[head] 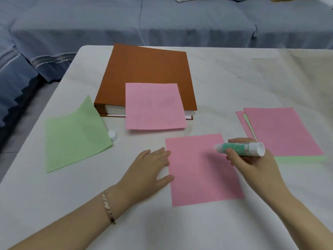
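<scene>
Before the binder (144, 78), the pink sheet (201, 170), likely limp, is pinned at its edge by the flat-fingered left hand (149, 168); the rigid glue stick (239, 149) is gripped mid-barrel by the right hand (252, 163).

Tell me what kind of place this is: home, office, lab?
Likely a home living room used for paper craft: a blue-covered sofa runs behind the white table, which holds a brown album. The right hand holds a glue stick over a pink sheet.
</scene>
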The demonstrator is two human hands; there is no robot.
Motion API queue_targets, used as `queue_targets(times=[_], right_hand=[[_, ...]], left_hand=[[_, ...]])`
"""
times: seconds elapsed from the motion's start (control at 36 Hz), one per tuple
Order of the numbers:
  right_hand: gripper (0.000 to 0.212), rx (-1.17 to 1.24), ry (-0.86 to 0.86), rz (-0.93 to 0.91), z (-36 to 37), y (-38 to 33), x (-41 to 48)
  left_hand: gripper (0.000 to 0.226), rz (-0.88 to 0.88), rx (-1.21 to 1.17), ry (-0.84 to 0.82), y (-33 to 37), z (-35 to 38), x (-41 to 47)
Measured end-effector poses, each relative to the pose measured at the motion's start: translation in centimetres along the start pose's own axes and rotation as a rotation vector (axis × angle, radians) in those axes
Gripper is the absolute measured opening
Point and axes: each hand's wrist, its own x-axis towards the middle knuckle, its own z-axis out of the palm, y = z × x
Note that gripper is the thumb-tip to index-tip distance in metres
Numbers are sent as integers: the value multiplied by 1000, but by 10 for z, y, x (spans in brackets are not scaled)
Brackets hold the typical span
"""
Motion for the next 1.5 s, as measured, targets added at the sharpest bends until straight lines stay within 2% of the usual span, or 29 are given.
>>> queue_targets(times=[0.08, 0.19, 0.31, 0.44, 0.58, 0.67, 0.72, 0.78, 1.0, 1.36, 1.5], right_hand=[[12, -7, -43, 10, 14, 1, -3], [12, -1, -97, 31, 35, 0, -6], [4, -19, -148, 36, 52, -3, -7], [7, -10, -195, 57, 72, -4, -3], [18, -66, -224, -25, 89, -5, 0], [1, -105, -263, -48, 97, -5, 3], [8, -157, -307, -67, 101, -3, 4], [6, -206, -337, -93, 104, -2, 6], [12, -224, -380, -141, 111, -1, 12], [7, -198, -296, -155, 122, -7, 34], [4, -126, -130, -92, 112, -1, 30]], left_hand=[[49, 0, 7, 64, -13, 7, -21], [53, 23, -13, 130, -20, 19, -34], [47, 69, -32, 174, -17, 25, -36], [53, 55, -53, 198, -10, 31, -29], [62, 40, -115, 261, -9, 33, -26], [63, 23, -161, 340, -9, 37, -27], [61, 20, -165, 399, -10, 41, -27], [60, 20, -151, 440, -10, 43, -27], [54, 37, -132, 479, -14, 45, -27], [52, 30, -67, 472, -13, 41, -29], [38, 103, -39, 462, -13, 39, -29]])
